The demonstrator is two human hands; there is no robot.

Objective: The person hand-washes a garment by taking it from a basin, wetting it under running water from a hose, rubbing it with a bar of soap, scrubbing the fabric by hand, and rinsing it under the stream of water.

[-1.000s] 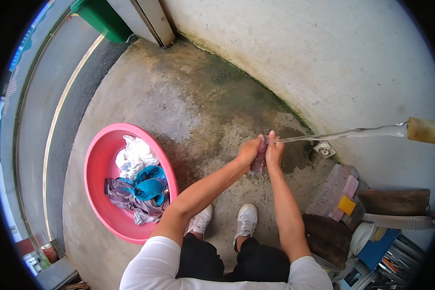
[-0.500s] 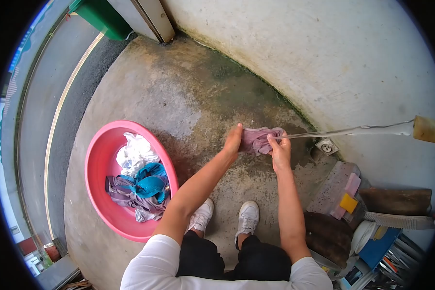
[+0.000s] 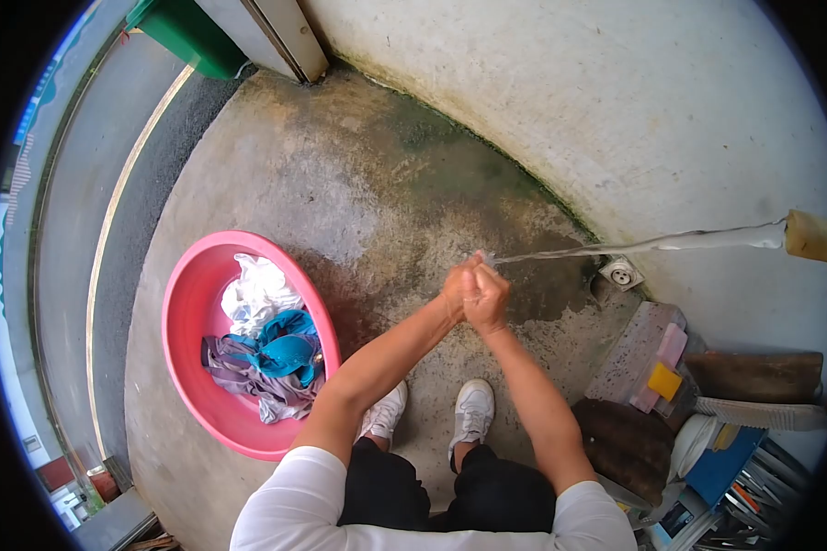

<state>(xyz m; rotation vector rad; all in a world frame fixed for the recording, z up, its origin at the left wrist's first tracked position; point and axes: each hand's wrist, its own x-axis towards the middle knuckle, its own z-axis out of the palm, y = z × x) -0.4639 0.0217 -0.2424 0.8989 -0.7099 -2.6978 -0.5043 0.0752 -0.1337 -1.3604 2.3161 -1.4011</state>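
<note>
My left hand (image 3: 455,288) and my right hand (image 3: 489,296) are pressed together over the wet floor, fingers closed. The mauve cloth seen earlier in both hands is now hidden, bunched up between them. A stream of water (image 3: 634,246) runs from the yellowish spout (image 3: 809,237) at the right and splashes at my knuckles. To the left stands a pink basin (image 3: 179,335). In it lie a white garment (image 3: 259,292), a blue garment (image 3: 289,347) and a greyish-purple garment (image 3: 239,367).
A floor drain (image 3: 621,274) sits by the white wall (image 3: 570,101). At the right are a stone block (image 3: 629,349), a yellow sponge (image 3: 663,382), a pink bar (image 3: 671,345) and dark curved tiles (image 3: 623,450). A green bin (image 3: 193,41) stands at the upper left.
My right hand has moved left to meet my left hand. The mauve cloth, spread between them before, has been bunched up out of sight. Water now hits the clasped hands.
</note>
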